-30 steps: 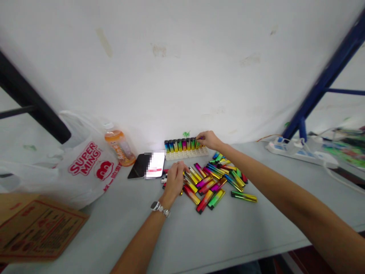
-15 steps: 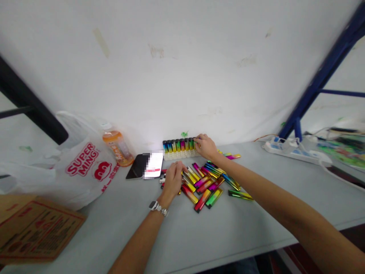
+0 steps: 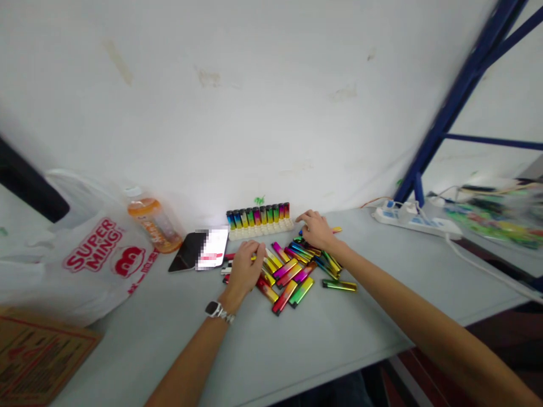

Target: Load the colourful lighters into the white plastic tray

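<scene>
A row of shiny multicoloured lighters (image 3: 257, 216) stands upright in a white holder (image 3: 263, 230) against the wall. My right hand (image 3: 316, 230) is just right of the holder's end, index finger stretched to the left and nothing visible in its fingers. In front of the holder lies a loose pile of metallic lighters (image 3: 289, 271) in red, gold, purple, green and blue. At the pile's left side, my left hand (image 3: 246, 264) has its fingers curled down round a lighter, of which only a gold-yellow bit shows. That wrist wears a watch (image 3: 214, 308).
Left of the holder lie a black tablet-like device (image 3: 183, 254) and a lit, blurred screen (image 3: 217, 249). Beyond them stand an orange drink bottle (image 3: 155, 223), a white plastic bag (image 3: 102, 271) and a cardboard box (image 3: 46, 356). A power strip (image 3: 418, 220) lies by the blue frame (image 3: 441, 118) at right.
My right hand has come away from the row's right end, uncovering the lighters standing there. My left hand stays at the pile. The whole view has shifted, moving things leftward in the picture.
</scene>
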{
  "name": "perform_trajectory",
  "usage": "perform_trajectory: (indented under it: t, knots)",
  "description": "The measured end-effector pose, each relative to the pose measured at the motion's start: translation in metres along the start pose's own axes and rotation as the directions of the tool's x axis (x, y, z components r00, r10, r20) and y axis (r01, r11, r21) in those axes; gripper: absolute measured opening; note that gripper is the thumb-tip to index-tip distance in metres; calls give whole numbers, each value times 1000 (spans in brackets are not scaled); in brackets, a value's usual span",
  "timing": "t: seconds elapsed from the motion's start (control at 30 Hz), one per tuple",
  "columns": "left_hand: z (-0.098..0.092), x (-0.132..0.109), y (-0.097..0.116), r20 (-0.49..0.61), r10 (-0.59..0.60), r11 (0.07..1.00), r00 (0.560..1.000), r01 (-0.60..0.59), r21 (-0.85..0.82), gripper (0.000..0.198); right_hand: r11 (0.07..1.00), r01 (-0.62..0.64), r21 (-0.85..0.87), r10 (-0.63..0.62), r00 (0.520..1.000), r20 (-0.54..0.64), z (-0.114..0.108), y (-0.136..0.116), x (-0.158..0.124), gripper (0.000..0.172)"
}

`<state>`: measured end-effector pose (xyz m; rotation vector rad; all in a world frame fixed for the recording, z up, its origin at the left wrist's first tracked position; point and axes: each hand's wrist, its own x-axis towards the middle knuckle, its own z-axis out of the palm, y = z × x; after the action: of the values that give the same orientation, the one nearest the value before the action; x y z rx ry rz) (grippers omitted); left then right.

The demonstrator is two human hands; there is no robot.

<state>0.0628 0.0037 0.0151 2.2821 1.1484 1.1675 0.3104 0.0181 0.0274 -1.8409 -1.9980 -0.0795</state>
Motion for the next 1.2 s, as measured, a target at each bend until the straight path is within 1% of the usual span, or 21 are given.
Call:
perform_trajectory:
  t: [0.03,0.1,0.2,0.33,0.43,0.53,0.63,0.7,0.77,0.8,0.83,0.87,0.9,0.93,1.0,1.03,1.07,1.1,1.13,1.2]
  knots:
    - [2,2,3,15,24,1000,1000,-24,19,40,1000,-17,-13,17,999,32,-4,8,-4,43]
    - [9,8,9,53,72,997,996,-74,38,37,999,-10,-42,15,994,110,-11,21,-10,42]
    - [21,15,18,100,130,990,986,-134,42,34,994,79,-72,-64,979,193,-18,31,-12,39]
    - [37,22,24,112,147,987,983,-153,50,33,976,191,-99,-165,959,230,-24,32,-2,36]
    - [46,25,24,99,134,989,986,-140,55,34,978,179,-108,-142,948,285,-25,29,9,32]
    - [46,24,23,87,114,992,990,-118,39,35,986,141,-88,-106,942,318,-23,30,19,29]
    - [40,20,18,93,98,995,991,-100,21,35,988,151,-44,-132,946,297,-19,32,23,20]
    - [35,18,14,93,83,996,992,-84,11,35,988,150,31,-154,959,240,-16,31,23,15]
    - [30,16,11,84,66,998,994,-67,3,35,973,122,193,-150,979,136,-12,23,20,13]
    - [29,16,9,76,59,998,995,-59,-2,34,943,98,319,-129,989,79,-10,16,18,12]
    - [28,16,9,69,53,999,996,-53,-8,34,884,68,462,-92,995,28,-8,6,15,11]
    - [28,15,8,67,51,999,996,-50,-15,34,786,34,617,-43,999,0,-6,-5,11,11]
    - [27,15,8,66,50,999,997,-48,-23,34,643,-10,766,11,1000,3,-4,-18,8,12]
    - [27,14,9,65,49,998,997,-47,-31,34,486,-61,872,57,998,38,-3,-31,4,12]
    - [26,13,10,58,43,998,997,-41,-40,35,151,-168,974,117,981,152,-1,-56,-2,15]
    - [25,13,10,50,38,999,998,-36,-41,35,-4,-220,975,111,969,219,0,-67,-6,17]
    - [23,12,11,37,30,999,999,-29,-40,35,-119,-277,953,74,955,287,0,-75,-9,22]
    - [21,12,11,23,22,999,999,-21,-38,34,-200,-320,926,38,942,334,1,-82,-12,28]
    - [19,11,11,11,15,999,1000,-14,-36,34,-251,-357,900,6,929,370,1,-86,-15,34]
    - [15,11,10,-6,1,999,1000,-2,-40,34,-291,-392,873,-3,913,409,5,-91,-21,46]
